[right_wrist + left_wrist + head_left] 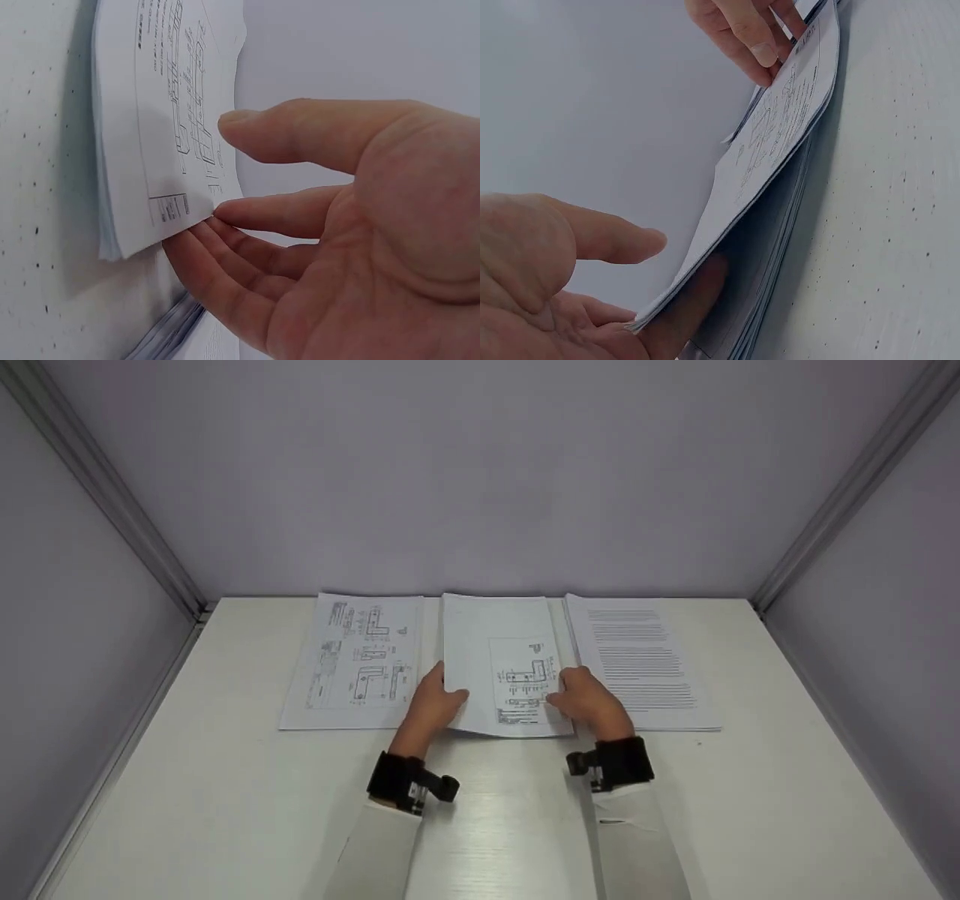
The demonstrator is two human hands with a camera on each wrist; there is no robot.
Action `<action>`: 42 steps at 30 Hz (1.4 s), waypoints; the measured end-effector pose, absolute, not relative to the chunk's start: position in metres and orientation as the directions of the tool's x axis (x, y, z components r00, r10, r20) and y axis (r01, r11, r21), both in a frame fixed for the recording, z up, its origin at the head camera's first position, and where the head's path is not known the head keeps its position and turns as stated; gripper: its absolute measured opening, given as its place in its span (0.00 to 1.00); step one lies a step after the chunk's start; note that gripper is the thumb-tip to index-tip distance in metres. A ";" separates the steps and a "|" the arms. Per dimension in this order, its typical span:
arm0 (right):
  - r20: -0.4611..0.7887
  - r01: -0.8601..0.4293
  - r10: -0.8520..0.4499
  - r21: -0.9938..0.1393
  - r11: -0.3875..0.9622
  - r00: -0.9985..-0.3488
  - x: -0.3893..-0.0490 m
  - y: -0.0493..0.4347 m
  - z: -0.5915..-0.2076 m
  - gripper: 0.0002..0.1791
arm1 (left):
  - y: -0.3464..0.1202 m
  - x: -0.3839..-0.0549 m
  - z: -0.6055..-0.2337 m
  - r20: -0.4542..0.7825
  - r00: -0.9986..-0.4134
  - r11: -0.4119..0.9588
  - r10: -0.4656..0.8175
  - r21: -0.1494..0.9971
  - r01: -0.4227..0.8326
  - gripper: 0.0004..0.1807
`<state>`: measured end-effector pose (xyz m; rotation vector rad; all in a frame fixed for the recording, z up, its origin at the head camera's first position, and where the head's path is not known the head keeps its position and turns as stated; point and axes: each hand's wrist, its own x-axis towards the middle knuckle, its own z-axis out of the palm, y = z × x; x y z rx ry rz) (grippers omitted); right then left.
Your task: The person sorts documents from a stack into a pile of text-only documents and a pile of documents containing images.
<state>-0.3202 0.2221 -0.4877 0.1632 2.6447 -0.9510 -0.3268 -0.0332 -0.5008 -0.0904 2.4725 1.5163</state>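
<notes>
A stack of paper sheets (480, 660) with a technical drawing on top lies in the middle, between my two hands. At its left edge is my left hand (435, 701). In the left wrist view, the fingers (697, 296) reach beneath some lifted upper sheets, and the thumb stands off above the paper. A gap shows between these sheets and the ones below. My right hand (592, 701) is at the right edge. In the right wrist view its extended fingers (217, 277) touch the sheets' edge, with the thumb raised apart from them.
To the left lies another stack of drawings (360, 660); to the right, a stack of text pages (637, 660), close to my right hand. All sit on a white table (510, 825) against a pale back wall (480, 472), with side walls left and right.
</notes>
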 end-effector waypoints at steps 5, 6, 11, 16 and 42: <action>-0.331 0.195 -0.021 -0.605 0.772 -0.943 -0.321 0.223 -0.488 0.08 | -0.033 -0.327 -0.506 -0.256 -0.962 0.463 0.095 0.867 -0.185 0.41; -0.332 0.196 -0.021 -0.606 0.771 -0.943 -0.321 0.223 -0.488 0.08 | -0.033 -0.327 -0.507 -0.255 -0.962 0.459 0.096 0.869 -0.184 0.41; -0.329 0.205 -0.014 -0.619 0.758 -0.944 -0.322 0.225 -0.489 0.09 | -0.033 -0.326 -0.508 -0.256 -0.962 0.465 0.095 0.866 -0.184 0.40; -0.322 0.208 -0.015 -0.646 0.734 -0.947 -0.320 0.227 -0.488 0.18 | -0.034 -0.326 -0.508 -0.276 -0.956 0.443 0.095 0.872 -0.208 0.42; -0.232 0.202 0.041 -0.731 0.652 -0.972 -0.321 0.234 -0.473 0.31 | -0.044 -0.331 -0.504 -0.240 -0.967 0.292 0.091 0.934 -0.204 0.43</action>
